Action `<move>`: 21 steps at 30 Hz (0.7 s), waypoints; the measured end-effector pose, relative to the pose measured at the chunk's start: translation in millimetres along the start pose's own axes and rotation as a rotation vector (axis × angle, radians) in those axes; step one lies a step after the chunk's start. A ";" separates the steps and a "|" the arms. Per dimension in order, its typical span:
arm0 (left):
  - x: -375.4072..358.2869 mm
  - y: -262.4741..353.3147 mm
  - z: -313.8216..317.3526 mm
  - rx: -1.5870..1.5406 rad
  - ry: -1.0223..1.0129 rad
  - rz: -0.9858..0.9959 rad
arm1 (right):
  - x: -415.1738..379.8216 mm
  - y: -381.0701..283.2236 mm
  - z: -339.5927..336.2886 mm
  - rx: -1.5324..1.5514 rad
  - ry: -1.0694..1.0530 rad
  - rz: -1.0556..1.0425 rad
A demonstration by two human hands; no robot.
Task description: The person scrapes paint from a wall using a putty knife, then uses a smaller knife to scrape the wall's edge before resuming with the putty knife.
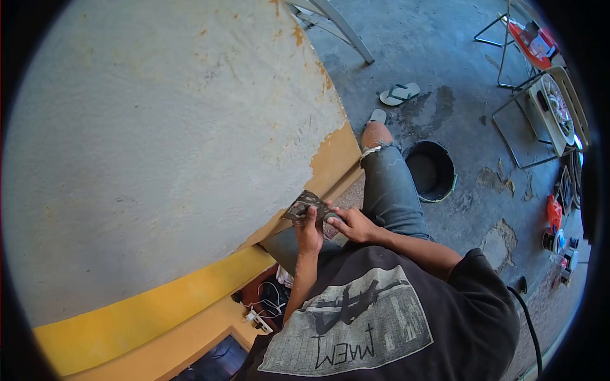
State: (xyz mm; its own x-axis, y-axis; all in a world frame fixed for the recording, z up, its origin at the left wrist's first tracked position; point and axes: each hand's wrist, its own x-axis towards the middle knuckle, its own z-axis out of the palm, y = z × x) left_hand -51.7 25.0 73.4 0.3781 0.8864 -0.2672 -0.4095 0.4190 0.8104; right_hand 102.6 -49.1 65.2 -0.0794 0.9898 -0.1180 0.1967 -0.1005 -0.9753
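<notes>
My right hand (356, 223) is closed around the handle of a putty knife (298, 206) with a broad, stained blade. My left hand (310, 235) grips the blade end, its thumb lying along the blade face and its other fingers mostly hidden behind. Both hands are in front of my chest, close to the lower edge of a wall (178, 127) coated in whitish-grey filler. Orange paint (333, 155) shows along that ragged edge, right beyond the blade. Pale specks dot my left forearm.
A black bucket (431, 171) stands beside my leg, with a flip-flop (400, 94) farther off. Folding chairs (559, 111) bearing things are at the right. Cables and a power strip (259, 322) lie below the yellow band (152, 298). A metal stand's leg (346, 32) reaches the floor.
</notes>
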 end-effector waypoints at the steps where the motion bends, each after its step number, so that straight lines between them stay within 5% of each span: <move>1: 0.6 -2.3 -2.5 0.004 0.000 0.005 | 4.8 -2.6 1.3 0.066 0.020 -0.030; 21: 2.9 6.2 17.4 0.099 0.019 0.128 | 4.6 0.6 1.1 0.111 -0.032 -0.008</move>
State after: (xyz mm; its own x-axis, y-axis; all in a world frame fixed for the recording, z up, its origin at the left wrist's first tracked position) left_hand -38.6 26.7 86.8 0.3123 0.9351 -0.1677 -0.3686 0.2819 0.8858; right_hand 101.3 -44.7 63.9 -0.1118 0.9872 -0.1139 0.0868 -0.1045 -0.9907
